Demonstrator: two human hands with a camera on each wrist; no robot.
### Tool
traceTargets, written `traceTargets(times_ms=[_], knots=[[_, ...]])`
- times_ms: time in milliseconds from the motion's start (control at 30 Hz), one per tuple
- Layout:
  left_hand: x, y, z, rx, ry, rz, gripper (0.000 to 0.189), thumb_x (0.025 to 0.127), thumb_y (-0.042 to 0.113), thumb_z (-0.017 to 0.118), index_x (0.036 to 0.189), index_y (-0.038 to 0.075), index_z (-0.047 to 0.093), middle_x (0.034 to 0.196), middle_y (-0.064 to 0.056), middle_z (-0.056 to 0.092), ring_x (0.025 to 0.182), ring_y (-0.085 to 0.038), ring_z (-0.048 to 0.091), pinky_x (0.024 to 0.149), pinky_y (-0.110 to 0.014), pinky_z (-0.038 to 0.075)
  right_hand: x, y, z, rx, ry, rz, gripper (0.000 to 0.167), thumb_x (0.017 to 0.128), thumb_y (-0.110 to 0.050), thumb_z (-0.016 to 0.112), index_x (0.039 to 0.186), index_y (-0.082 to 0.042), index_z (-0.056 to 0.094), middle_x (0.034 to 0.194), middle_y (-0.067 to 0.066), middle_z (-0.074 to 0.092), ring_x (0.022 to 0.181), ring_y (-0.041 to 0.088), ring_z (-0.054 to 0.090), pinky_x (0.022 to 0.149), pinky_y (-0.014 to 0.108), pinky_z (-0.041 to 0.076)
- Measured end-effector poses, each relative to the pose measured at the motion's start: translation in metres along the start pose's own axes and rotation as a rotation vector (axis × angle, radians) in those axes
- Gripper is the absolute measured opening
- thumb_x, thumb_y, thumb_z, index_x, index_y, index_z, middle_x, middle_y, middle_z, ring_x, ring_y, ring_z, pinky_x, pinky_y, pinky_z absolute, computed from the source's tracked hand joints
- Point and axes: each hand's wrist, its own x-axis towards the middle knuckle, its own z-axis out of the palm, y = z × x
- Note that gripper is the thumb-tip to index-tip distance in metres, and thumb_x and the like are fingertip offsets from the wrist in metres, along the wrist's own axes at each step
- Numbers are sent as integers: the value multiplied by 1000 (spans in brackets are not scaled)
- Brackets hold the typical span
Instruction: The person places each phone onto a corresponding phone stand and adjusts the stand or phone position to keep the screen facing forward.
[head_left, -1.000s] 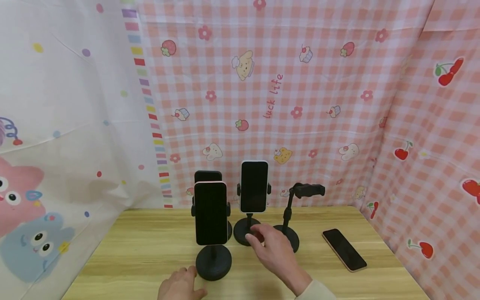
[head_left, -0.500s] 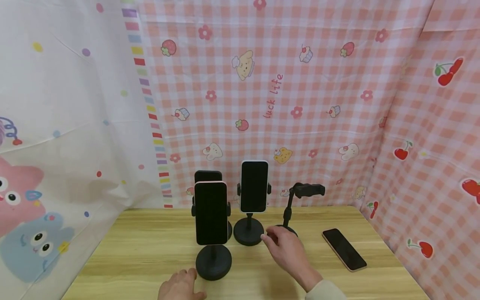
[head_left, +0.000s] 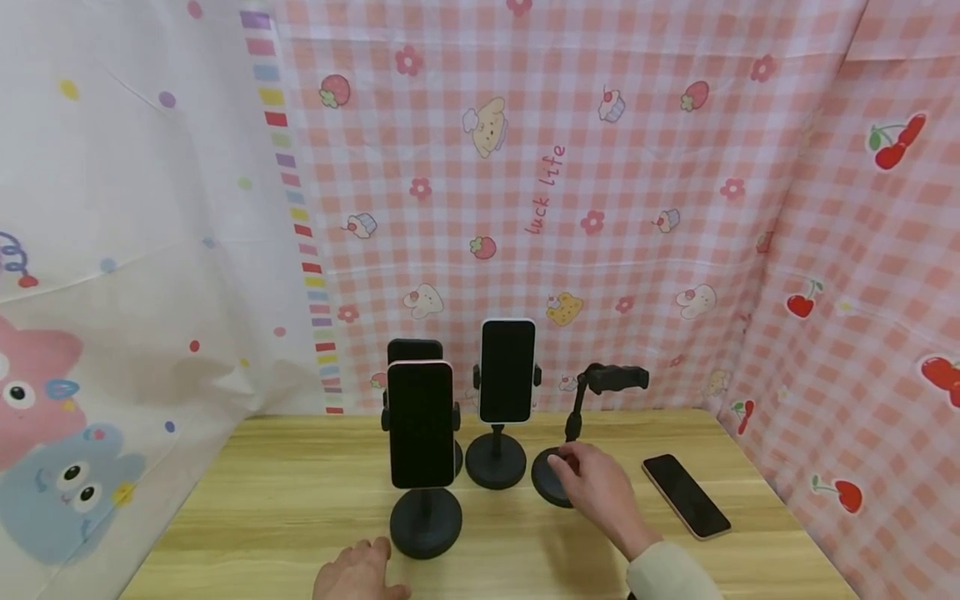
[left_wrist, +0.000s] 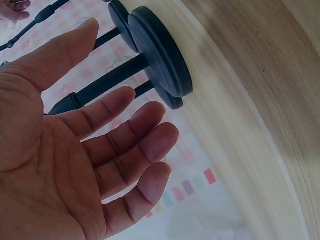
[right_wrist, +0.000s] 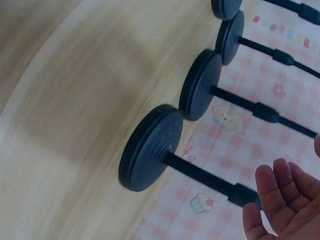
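My right hand hangs above the table beside the black phone stand with no phone in its clamp. In the right wrist view, the right hand has loosely bent fingers that overlap the stand's pole; contact cannot be told. My left hand stays near the table's front, left of the front stand's round base. Seen in the left wrist view, the left hand has its palm empty and fingers relaxed. The front stand carries an upright phone with a dark screen.
A white-edged phone stands upright in another stand behind. A further phone shows partly behind the front one. At right a phone lies flat on the wooden table. Patterned curtains hang behind and at the sides.
My right hand has moved right, from by the white-edged phone's stand to the phoneless stand, whose base now shows left of the hand. My left hand has barely moved.
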Motion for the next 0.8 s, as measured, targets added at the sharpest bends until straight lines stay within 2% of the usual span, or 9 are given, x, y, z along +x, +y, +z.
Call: traceTargets(times_ms=[367,500,800], knots=[[0,2,0,0,-14,-3,47,81,42,80,105,5,63,91,-11,59,82,-30,59,76,-52,49,10,19,-13,-31,51,37,35,99,-30,62,117,-1,69,93,7,68,78,20,63,69,43,52],[0,2,1,12,-7,-5,47,81,42,80,105,5,63,92,-11,59,83,-30,59,77,-53,49,14,23,-18,-34,38,61,36,100,-31,60,118,0,68,94,9,68,79,22,63,69,43,52],[0,2,2,21,-10,-1,47,81,42,80,105,5,62,93,-12,60,85,-31,60,78,-53,49,30,30,-25,-30,11,102,44,102,-32,55,125,5,62,107,18,68,91,31,65,78,50,53]])
